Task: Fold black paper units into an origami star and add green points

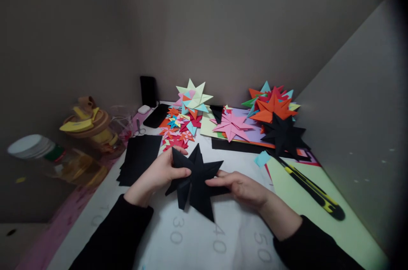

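Note:
A black folded paper star (196, 181) is held just above the white table between both hands. My left hand (159, 172) pinches its left side, thumb on top near the centre. From the right, my right hand (242, 187) grips it with the fingertips close to the star's middle. Both sleeves are black. Its lower points hang toward me over the printed numbers on the white mat (191, 236).
A stack of black paper sheets (140, 157) lies left. Small coloured stars (178, 127), a pale green star (194, 95), a pink star (232, 125), an orange star (273, 108) and another black star (283, 135) sit behind. A yellow-black cutter (310, 189) lies right. A phone (155, 115) and clutter are at left.

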`<state>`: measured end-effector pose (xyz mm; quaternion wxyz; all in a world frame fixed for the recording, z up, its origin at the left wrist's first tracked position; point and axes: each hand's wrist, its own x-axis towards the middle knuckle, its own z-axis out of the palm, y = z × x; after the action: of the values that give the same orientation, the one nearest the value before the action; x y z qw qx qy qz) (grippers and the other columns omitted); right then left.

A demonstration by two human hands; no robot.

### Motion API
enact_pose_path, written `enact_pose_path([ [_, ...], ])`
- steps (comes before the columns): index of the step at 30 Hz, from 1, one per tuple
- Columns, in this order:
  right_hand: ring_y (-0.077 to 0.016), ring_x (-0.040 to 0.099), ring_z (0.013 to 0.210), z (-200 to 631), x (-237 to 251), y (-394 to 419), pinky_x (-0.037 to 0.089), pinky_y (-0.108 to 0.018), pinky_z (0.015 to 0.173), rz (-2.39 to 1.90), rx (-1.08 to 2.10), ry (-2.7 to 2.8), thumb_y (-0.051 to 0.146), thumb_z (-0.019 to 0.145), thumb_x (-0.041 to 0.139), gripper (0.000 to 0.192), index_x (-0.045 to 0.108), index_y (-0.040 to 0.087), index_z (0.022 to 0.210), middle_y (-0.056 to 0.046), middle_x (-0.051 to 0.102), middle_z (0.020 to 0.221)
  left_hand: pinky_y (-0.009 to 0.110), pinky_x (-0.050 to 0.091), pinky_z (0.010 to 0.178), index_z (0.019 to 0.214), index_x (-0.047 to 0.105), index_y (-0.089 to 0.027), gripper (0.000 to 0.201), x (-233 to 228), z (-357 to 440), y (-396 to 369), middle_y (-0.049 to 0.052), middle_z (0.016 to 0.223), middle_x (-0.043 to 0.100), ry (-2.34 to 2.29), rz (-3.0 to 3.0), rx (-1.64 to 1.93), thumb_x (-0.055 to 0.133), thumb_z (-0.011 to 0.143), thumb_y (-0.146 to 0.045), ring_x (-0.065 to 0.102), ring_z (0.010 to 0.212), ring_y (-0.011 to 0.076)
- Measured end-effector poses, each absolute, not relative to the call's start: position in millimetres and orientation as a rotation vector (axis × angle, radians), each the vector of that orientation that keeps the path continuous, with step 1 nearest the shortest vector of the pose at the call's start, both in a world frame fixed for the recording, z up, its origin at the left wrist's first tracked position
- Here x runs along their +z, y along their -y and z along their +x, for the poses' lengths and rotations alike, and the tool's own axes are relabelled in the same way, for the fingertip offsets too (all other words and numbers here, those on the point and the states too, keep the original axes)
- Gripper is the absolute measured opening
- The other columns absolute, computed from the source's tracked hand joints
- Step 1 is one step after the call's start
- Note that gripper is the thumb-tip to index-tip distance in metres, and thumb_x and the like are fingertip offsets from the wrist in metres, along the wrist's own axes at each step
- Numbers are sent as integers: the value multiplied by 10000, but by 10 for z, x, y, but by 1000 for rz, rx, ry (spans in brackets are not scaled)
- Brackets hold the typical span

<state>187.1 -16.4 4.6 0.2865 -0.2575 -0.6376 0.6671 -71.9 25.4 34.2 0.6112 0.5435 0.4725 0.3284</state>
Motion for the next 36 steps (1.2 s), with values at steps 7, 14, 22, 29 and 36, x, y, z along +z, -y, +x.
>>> enact_pose_path([
  [7,-240,614,1004,1837,-43,180,446,-396,907,-748,1750,1875,669,829,473,713,487,192,1358,-97,657,1171,227,333,521,1062,560,-197,537,302,-571,-174,-68,657,475,-1246,1622,669,799,582,-225,464,591,125],
  [14,-235,617,1004,1829,-66,194,447,-400,899,-777,1711,1871,621,864,467,649,471,211,1367,-96,651,1204,225,356,541,1137,564,-198,581,345,-588,-193,-42,708,518,-1133,1486,713,791,604,-237,501,625,125],
  [22,-249,597,1101,1855,-68,181,370,-413,1005,-758,1819,1340,560,782,647,626,570,200,1288,-113,643,1226,251,504,631,1102,574,-167,551,473,-742,-294,107,1033,654,-1162,1025,1010,686,716,-544,660,820,186],
  [29,-138,659,784,1885,-220,147,479,-224,713,-351,2118,703,446,645,806,693,610,144,1236,-112,707,1033,205,486,572,899,628,-160,359,695,-360,-753,55,887,674,-1209,1172,974,734,702,-441,658,741,148],
  [36,-320,664,954,2082,-371,176,462,-491,863,-412,2158,730,575,481,801,797,651,136,1128,-177,711,1013,277,496,605,958,633,-93,255,714,591,-1842,73,760,650,-1358,1463,737,710,762,-236,641,671,175],
])
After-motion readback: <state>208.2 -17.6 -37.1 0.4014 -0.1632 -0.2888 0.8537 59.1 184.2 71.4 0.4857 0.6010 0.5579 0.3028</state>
